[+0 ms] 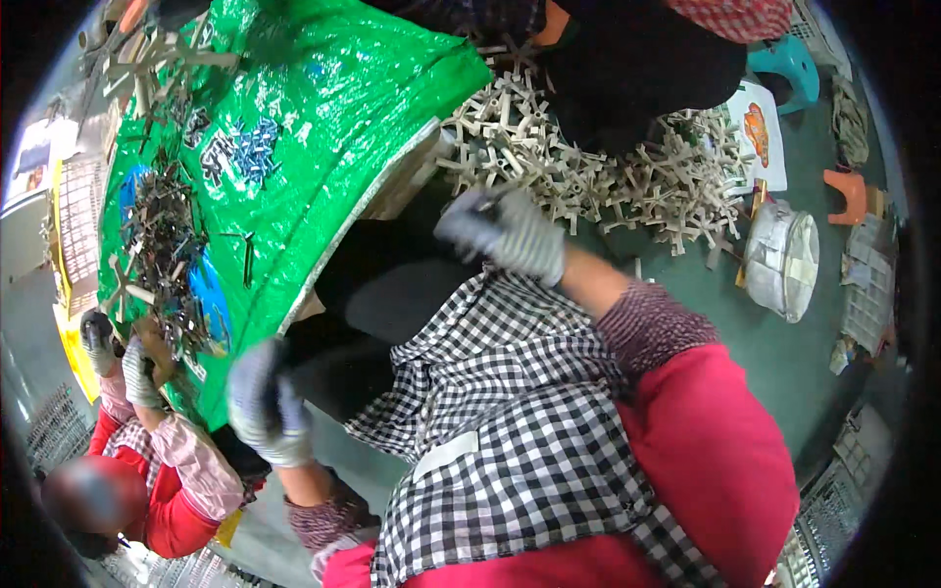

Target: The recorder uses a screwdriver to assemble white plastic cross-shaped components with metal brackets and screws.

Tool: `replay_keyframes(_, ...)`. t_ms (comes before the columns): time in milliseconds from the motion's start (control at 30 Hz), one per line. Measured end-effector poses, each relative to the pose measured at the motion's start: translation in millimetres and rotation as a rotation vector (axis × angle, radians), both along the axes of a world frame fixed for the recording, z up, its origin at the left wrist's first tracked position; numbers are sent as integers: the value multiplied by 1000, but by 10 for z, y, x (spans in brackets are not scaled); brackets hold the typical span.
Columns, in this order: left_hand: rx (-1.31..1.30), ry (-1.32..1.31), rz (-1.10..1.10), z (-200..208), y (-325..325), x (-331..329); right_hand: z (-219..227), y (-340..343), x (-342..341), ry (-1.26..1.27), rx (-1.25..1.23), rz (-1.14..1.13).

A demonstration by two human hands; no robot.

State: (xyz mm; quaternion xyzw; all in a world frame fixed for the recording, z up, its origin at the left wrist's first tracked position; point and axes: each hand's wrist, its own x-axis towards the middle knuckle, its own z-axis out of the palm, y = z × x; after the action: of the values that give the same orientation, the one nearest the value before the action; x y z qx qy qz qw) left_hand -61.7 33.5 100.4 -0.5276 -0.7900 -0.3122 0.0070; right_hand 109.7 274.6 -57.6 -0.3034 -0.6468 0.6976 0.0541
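My left hand [267,407], in a striped grey-white work glove, is beside the near edge of a table covered by a green plastic sheet [333,127]. Motion smears its fingers, so I cannot tell whether they hold anything. Over my lap my right hand [510,233] wears a matching glove. Its fingers are curled, and a small dark bit shows at them, too blurred to name. Beyond that hand lies a heap of beige-grey cross-shaped pieces [578,186]. On the sheet are a pile of dark metal-looking parts [169,250] and small blue pieces [255,152].
At the lower left a co-worker [162,480] handles parts with gloved hands. Another person's dark-clothed legs [637,78] are beyond the heap. A white round container [782,263], an orange stool [845,196] and a teal stool [789,71] stand on the right.
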Motion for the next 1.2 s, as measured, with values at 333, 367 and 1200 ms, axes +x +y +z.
replay_keyframes(333,-319,110,154,-841,-519,439,-1026,589,396,-669,774,82)
replay_keyframes(367,-281,73,143,-871,-461,426,-1644,603,445,-711,936,372)
replay_keyframes(1200,-18,-992,315,-736,-14,491,128,-56,459,204,5,-459)
